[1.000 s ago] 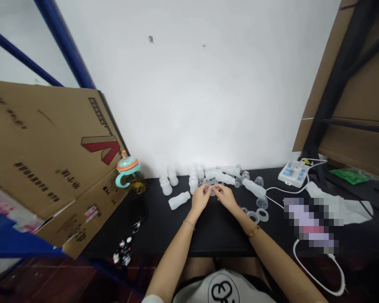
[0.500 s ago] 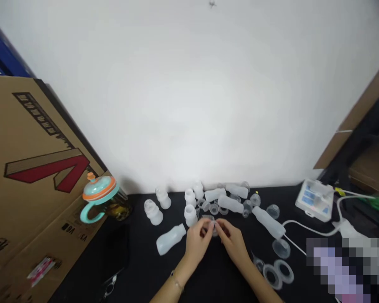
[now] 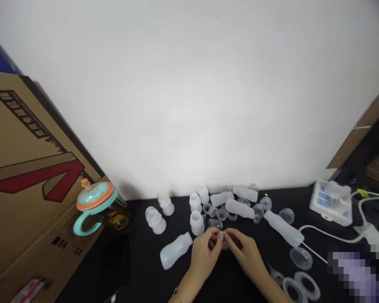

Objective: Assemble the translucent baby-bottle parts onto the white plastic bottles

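Observation:
My left hand (image 3: 205,252) and my right hand (image 3: 244,251) meet over the black table, thumbs and fingertips pinching a small round translucent piece (image 3: 222,240) between them. Fingers partly cover it, so its exact kind does not show. Just beyond the fingertips lies a clear cup-shaped part (image 3: 215,224). Left of my left hand a frosted bottle (image 3: 176,251) lies on its side. Behind it stands an open white bottle (image 3: 197,223). Translucent rings (image 3: 221,214) and another lying bottle (image 3: 240,208) are past my hands.
Two small bottles with clear tops (image 3: 156,220) stand at left, near a lidded mug (image 3: 96,206), a dark phone (image 3: 115,261) and a large carton (image 3: 25,176). At right are a long bottle (image 3: 284,229), clear domes (image 3: 301,258), wide rings (image 3: 308,286), a plastic case (image 3: 331,202) and white cable (image 3: 331,239).
The camera view has shifted, so most table items appear further apart and slightly lower. Both hands keep their pinch on the small round piece, and the clear cup-shaped part now shows more plainly.

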Action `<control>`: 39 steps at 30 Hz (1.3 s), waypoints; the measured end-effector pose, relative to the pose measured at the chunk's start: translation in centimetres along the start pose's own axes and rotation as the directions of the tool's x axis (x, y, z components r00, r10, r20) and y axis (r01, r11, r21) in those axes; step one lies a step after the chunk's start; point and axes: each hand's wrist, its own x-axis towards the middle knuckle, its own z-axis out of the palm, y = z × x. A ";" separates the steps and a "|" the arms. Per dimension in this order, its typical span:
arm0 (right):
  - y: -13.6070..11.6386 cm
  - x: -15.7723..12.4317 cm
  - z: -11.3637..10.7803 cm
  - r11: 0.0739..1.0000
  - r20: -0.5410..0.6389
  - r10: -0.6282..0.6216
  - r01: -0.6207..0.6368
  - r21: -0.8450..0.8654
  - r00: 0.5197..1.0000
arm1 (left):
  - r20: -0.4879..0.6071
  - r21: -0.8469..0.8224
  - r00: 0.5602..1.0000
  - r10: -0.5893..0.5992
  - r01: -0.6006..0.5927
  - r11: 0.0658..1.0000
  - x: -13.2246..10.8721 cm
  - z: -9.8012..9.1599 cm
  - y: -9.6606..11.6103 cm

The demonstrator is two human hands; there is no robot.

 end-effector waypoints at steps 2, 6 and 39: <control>-0.4 0.1 -0.2 1.000 -0.012 -0.023 0.023 -0.015 1.000 | -0.010 0.005 0.999 0.036 -0.036 0.999 0.1 -0.2 0.5; -0.4 0.1 -0.3 0.997 0.010 -0.049 0.050 -0.063 0.999 | 0.002 0.012 0.998 0.062 -0.062 0.998 0.2 0.0 0.6; 1.2 0.7 0.2 0.988 0.021 -0.111 0.113 -0.109 0.994 | -0.018 -0.070 1.000 0.015 -0.017 0.997 0.6 1.0 -0.5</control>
